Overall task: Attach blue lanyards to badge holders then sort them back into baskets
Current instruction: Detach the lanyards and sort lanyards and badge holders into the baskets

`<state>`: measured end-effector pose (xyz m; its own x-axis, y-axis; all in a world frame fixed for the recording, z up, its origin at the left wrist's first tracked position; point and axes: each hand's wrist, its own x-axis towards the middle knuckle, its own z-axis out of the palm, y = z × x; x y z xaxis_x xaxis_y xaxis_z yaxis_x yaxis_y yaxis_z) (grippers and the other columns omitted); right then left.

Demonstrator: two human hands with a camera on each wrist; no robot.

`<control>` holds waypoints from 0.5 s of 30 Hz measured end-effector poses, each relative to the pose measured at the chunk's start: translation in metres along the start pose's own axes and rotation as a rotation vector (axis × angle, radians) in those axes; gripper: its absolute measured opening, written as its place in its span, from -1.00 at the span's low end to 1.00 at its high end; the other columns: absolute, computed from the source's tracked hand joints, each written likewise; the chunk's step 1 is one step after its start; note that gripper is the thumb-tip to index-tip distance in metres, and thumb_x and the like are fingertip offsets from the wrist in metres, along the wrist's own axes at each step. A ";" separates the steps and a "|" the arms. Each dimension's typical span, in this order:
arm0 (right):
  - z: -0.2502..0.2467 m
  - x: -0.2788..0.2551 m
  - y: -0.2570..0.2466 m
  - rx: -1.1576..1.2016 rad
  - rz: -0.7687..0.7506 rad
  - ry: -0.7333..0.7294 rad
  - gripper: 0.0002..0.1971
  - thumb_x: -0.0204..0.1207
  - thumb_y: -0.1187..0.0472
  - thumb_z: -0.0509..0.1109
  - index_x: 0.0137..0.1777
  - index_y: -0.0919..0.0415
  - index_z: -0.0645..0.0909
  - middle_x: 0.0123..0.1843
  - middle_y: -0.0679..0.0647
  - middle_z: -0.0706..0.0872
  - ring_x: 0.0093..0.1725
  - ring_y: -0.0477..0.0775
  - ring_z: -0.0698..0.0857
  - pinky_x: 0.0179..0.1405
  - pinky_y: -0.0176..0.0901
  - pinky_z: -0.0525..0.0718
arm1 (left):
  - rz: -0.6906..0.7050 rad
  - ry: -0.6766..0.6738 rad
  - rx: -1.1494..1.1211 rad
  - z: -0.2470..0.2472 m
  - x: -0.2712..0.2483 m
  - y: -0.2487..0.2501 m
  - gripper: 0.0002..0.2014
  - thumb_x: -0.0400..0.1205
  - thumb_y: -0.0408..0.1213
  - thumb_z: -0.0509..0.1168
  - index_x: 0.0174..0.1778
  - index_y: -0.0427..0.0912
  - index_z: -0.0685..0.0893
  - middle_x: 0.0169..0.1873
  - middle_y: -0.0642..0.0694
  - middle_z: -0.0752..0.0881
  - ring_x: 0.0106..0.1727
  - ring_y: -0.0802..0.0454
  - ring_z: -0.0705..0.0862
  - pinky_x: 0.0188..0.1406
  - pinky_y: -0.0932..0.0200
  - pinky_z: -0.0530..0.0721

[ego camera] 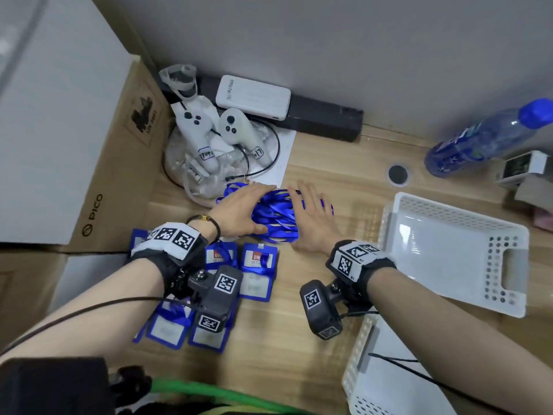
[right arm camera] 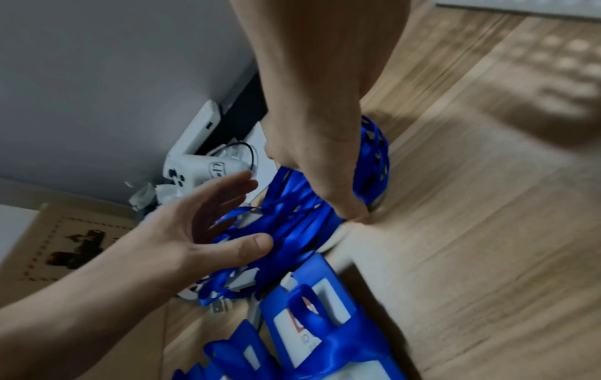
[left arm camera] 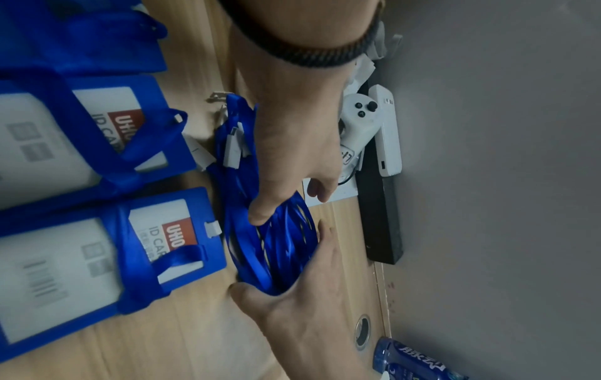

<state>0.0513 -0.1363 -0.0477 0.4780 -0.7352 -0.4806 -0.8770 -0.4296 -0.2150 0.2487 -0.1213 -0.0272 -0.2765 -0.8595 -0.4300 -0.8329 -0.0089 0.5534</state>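
Lying mid-tabletop, one tangled pile of blue lanyards [ego camera: 276, 215] is flanked by the left hand [ego camera: 239, 212] and right hand [ego camera: 311, 221], fingers extended, nothing grasped; two white baskets [ego camera: 454, 253] are seen at the right edge.

I see both forearms reaching toward frame center, left hand [ego camera: 239, 212] and right hand [ego camera: 311, 218] flat, fingers straight, palms facing.

The left hand [ego camera: 239, 211] and right hand [ego camera: 311, 218] cover much of the lanyard pile [ego camera: 276, 215], so its strands cannot be counted (motion blur smears them too). The wrist cameras hide several badge holders [ego camera: 257, 275]; the lower basket [ego camera: 386, 381] is cut off by the head view's bottom edge
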 end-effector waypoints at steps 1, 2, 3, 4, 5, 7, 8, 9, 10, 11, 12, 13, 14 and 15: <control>0.004 0.003 0.000 0.000 0.007 -0.006 0.14 0.24 0.11 0.53 0.67 0.18 -0.19 0.71 0.19 -0.22 0.68 0.21 -0.25 0.61 0.18 -0.17 | 0.003 -0.011 -0.011 0.002 0.002 -0.003 -0.09 0.40 -0.12 0.56 0.63 -0.06 0.25 0.50 -0.01 0.44 0.49 0.01 0.42 0.45 0.14 0.39; 0.006 0.005 -0.001 0.005 0.011 -0.016 0.13 0.22 0.10 0.53 0.67 0.20 -0.15 0.70 0.18 -0.17 0.69 0.21 -0.21 0.62 0.18 -0.15 | 0.010 -0.017 -0.017 0.004 0.002 -0.005 -0.08 0.39 -0.12 0.56 0.64 -0.06 0.25 0.52 0.00 0.43 0.51 0.02 0.41 0.47 0.16 0.38; 0.008 0.007 -0.001 0.015 0.013 -0.022 0.13 0.21 0.08 0.53 0.67 0.20 -0.12 0.69 0.18 -0.10 0.68 0.21 -0.15 0.61 0.19 -0.11 | 0.019 -0.016 -0.021 0.005 0.003 -0.007 -0.08 0.38 -0.12 0.56 0.64 -0.06 0.25 0.53 0.00 0.42 0.51 0.03 0.40 0.48 0.17 0.36; 0.007 0.009 -0.002 0.027 0.018 -0.012 0.11 0.20 0.06 0.53 0.66 0.20 -0.07 0.66 0.18 0.01 0.66 0.21 -0.04 0.60 0.17 -0.04 | 0.024 -0.011 -0.028 0.007 0.003 -0.009 -0.07 0.37 -0.11 0.56 0.64 -0.06 0.25 0.53 0.01 0.42 0.51 0.04 0.40 0.47 0.19 0.35; 0.007 0.012 -0.003 0.033 0.029 0.019 0.05 0.21 0.07 0.51 0.65 0.20 0.00 0.60 0.17 0.14 0.61 0.21 0.09 0.55 0.14 0.06 | 0.026 -0.006 -0.035 0.009 0.003 -0.010 -0.07 0.37 -0.10 0.57 0.63 -0.05 0.26 0.52 0.01 0.43 0.51 0.04 0.40 0.47 0.20 0.34; 0.004 0.017 -0.006 0.010 0.059 0.094 -0.14 0.27 0.12 0.45 0.58 0.18 0.17 0.43 0.14 0.35 0.44 0.22 0.30 0.40 0.07 0.22 | 0.033 -0.003 -0.039 0.011 0.003 -0.011 -0.05 0.35 -0.05 0.58 0.63 -0.03 0.26 0.51 0.03 0.44 0.50 0.05 0.39 0.47 0.19 0.35; 0.004 0.018 -0.008 -0.013 0.074 0.115 -0.25 0.31 0.15 0.42 0.52 0.17 0.25 0.36 0.13 0.43 0.36 0.23 0.35 0.33 0.06 0.27 | 0.041 -0.004 -0.041 0.012 0.003 -0.011 -0.05 0.35 -0.02 0.59 0.63 -0.01 0.26 0.51 0.04 0.43 0.51 0.06 0.39 0.48 0.19 0.34; 0.003 0.019 -0.010 -0.031 0.091 0.123 -0.36 0.34 0.17 0.40 0.45 0.17 0.32 0.32 0.12 0.49 0.31 0.23 0.39 0.29 0.05 0.29 | 0.047 -0.006 -0.049 0.012 0.003 -0.012 -0.05 0.35 -0.01 0.59 0.63 -0.01 0.26 0.52 0.05 0.42 0.51 0.07 0.38 0.48 0.21 0.32; 0.003 0.019 -0.011 -0.049 0.108 0.119 -0.45 0.37 0.18 0.37 0.38 0.17 0.39 0.28 0.12 0.54 0.29 0.24 0.42 0.26 0.06 0.30 | 0.055 -0.008 -0.059 0.013 0.003 -0.011 -0.05 0.35 -0.01 0.59 0.63 -0.02 0.26 0.52 0.05 0.42 0.52 0.08 0.37 0.48 0.26 0.28; 0.002 0.019 -0.013 -0.070 0.125 0.102 -0.53 0.38 0.18 0.35 0.32 0.18 0.44 0.25 0.13 0.57 0.27 0.24 0.44 0.25 0.07 0.29 | 0.060 -0.013 -0.066 0.014 0.003 -0.011 -0.05 0.36 -0.02 0.59 0.63 -0.03 0.26 0.52 0.06 0.41 0.52 0.09 0.36 0.46 0.31 0.24; 0.000 0.019 -0.015 -0.090 0.138 0.078 -0.58 0.38 0.17 0.33 0.27 0.18 0.50 0.22 0.14 0.60 0.25 0.24 0.46 0.24 0.08 0.28 | 0.063 -0.020 -0.069 0.014 0.003 -0.009 -0.05 0.36 -0.02 0.59 0.63 -0.03 0.25 0.52 0.07 0.41 0.52 0.10 0.35 0.45 0.34 0.22; -0.003 0.019 -0.016 -0.102 0.146 0.056 -0.61 0.37 0.16 0.31 0.22 0.18 0.54 0.18 0.14 0.62 0.23 0.25 0.49 0.23 0.08 0.28 | 0.065 -0.025 -0.065 0.015 0.003 -0.008 -0.04 0.36 0.00 0.59 0.63 -0.03 0.24 0.52 0.07 0.41 0.52 0.10 0.35 0.45 0.32 0.24; -0.007 0.020 -0.017 -0.104 0.145 0.037 -0.63 0.36 0.16 0.29 0.18 0.17 0.58 0.15 0.14 0.65 0.21 0.25 0.51 0.22 0.08 0.29 | 0.063 -0.029 -0.057 0.016 0.003 -0.007 -0.02 0.35 0.02 0.59 0.64 -0.02 0.23 0.51 0.07 0.42 0.52 0.08 0.36 0.46 0.27 0.27; -0.011 0.021 -0.018 -0.095 0.141 0.009 -0.64 0.35 0.17 0.28 0.16 0.17 0.61 0.13 0.15 0.67 0.20 0.26 0.54 0.21 0.07 0.32 | 0.055 -0.031 -0.045 0.017 0.003 -0.006 -0.01 0.34 0.04 0.59 0.64 -0.01 0.22 0.51 0.07 0.42 0.51 0.06 0.37 0.46 0.22 0.31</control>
<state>0.0783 -0.1499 -0.0447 0.3517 -0.7960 -0.4927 -0.9270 -0.3694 -0.0648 0.2450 -0.1154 -0.0439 -0.3371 -0.8429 -0.4195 -0.7936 0.0146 0.6083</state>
